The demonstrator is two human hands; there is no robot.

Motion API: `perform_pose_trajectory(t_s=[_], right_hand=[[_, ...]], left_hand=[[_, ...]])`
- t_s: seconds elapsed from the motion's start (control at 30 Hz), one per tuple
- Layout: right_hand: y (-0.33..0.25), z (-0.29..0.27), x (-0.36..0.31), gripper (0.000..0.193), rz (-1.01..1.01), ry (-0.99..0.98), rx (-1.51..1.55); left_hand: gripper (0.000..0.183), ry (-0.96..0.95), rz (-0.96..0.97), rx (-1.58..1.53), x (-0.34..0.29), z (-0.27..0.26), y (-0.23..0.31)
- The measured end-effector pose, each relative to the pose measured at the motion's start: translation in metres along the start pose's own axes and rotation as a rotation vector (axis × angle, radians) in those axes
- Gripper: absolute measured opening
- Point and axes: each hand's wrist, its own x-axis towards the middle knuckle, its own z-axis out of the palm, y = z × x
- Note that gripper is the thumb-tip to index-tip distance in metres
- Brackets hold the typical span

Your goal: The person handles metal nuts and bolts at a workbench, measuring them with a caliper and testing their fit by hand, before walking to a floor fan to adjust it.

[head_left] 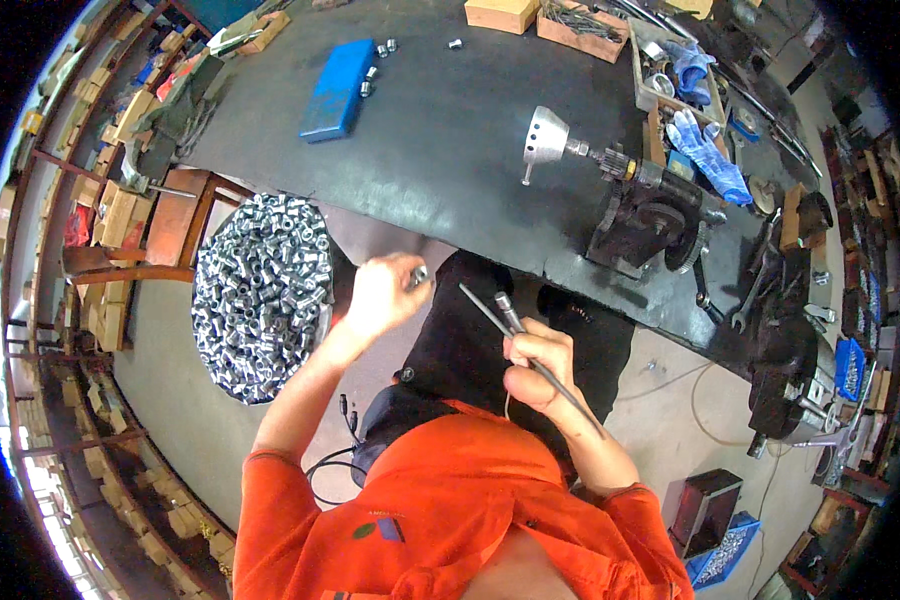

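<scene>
My left hand (382, 292) is closed with a small shiny metal sleeve (419, 274) pinched between its fingers, over the gap by the table's near edge. To its right, over my lap, my right hand (542, 366) wraps round a long thin grey metal rod (485, 308) that slants up and to the left. From the same hand sticks out a short metal tool with a thicker cylindrical end (506, 306); its lower part is hidden by the fingers. The two hands are apart. Left of my left arm stands a large heap of similar metal sleeves (262, 300).
A dark workbench (430, 130) spans the front, bearing a blue block (336, 92) with several loose sleeves beside it. At right stands a geared device with a silver conical head (547, 136). Blue gloves (708, 158) lie farther right. A wooden chair (175, 225) is left.
</scene>
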Motion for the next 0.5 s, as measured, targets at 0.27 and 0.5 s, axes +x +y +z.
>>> perform_pose_trajectory(t_s=[0.27, 0.5], right_hand=[[-0.002, 0.005, -0.007, 0.019, 0.124, -0.039, 0.020], [0.006, -0.002, -0.012, 0.020, 0.134, 0.005, -0.012]], left_hand=[[0.023, 0.137, 0.008, 0.208, 0.128, 0.013, -0.011], [0.041, 0.185, -0.040, -0.012, 0.147, -0.005, -0.040]])
